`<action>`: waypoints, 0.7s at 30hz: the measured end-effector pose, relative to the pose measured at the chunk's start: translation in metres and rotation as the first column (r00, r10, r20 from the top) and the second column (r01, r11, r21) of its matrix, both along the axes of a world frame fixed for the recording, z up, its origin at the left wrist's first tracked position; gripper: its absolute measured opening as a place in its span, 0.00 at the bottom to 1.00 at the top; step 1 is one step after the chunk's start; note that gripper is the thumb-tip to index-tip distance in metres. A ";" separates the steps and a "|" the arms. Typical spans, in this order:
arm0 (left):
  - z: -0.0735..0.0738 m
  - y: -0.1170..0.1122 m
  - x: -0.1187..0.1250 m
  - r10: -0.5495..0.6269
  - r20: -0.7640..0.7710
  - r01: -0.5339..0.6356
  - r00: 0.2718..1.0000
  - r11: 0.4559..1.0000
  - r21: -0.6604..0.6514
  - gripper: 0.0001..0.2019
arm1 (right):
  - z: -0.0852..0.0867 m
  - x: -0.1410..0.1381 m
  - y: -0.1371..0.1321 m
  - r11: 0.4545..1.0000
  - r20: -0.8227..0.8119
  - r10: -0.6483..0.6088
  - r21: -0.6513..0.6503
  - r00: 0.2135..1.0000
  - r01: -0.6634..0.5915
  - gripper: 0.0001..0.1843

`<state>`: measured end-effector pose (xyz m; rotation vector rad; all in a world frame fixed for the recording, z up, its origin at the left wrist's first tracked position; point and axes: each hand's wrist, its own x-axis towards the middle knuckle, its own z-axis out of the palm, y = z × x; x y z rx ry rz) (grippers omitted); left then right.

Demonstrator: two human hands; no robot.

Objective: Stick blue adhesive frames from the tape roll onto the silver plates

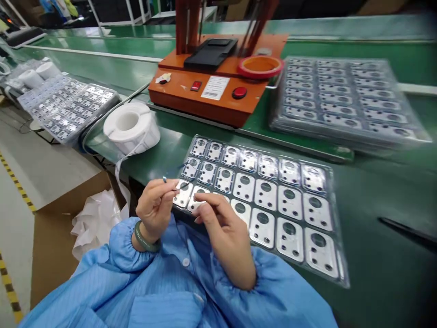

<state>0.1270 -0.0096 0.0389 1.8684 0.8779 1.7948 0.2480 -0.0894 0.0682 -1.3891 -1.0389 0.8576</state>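
Note:
My left hand, with a green bangle at its wrist, is closed in a pinch on a small thin dark piece, whose kind I cannot make out. Just right of it, my right hand has thumb and forefinger brought together; anything between them is too small to tell. Both hands are over the near left part of a clear plastic tray. Rows of silver metal plates with round holes lie in the tray, and my right hand covers some of them.
An orange press machine stands behind the tray, with a red tape roll on it. Stacked trays are at the back right. A white label roll sits left, above a cardboard box. Dark tweezers-like tool lies right.

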 end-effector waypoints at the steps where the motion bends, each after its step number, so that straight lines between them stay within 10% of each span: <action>1: -0.002 -0.004 0.007 -0.045 -0.019 0.046 0.999 0.998 0.037 0.07 | 0.000 0.005 -0.001 0.999 -0.082 -0.046 -0.022 0.996 0.044 0.16; 8: -0.004 -0.016 0.035 -0.226 -0.174 0.269 0.958 0.919 0.289 0.14 | 0.002 0.023 -0.009 0.986 -0.487 -0.168 -0.092 0.857 0.141 0.17; 15: -0.013 -0.016 0.044 -0.384 -0.218 0.429 0.897 0.874 0.227 0.24 | 0.014 0.043 -0.020 0.946 -0.482 -0.324 -0.163 0.814 0.280 0.15; 18: 0.008 -0.012 0.048 -0.544 -0.218 0.573 0.810 0.814 0.096 0.19 | 0.019 0.072 -0.028 0.907 -0.317 -0.418 -0.103 0.851 0.408 0.13; 21: 0.053 -0.018 0.053 -0.770 -0.323 0.803 0.550 0.594 -0.052 0.12 | 0.028 0.110 -0.030 0.911 -0.087 -0.407 -0.107 0.909 0.398 0.11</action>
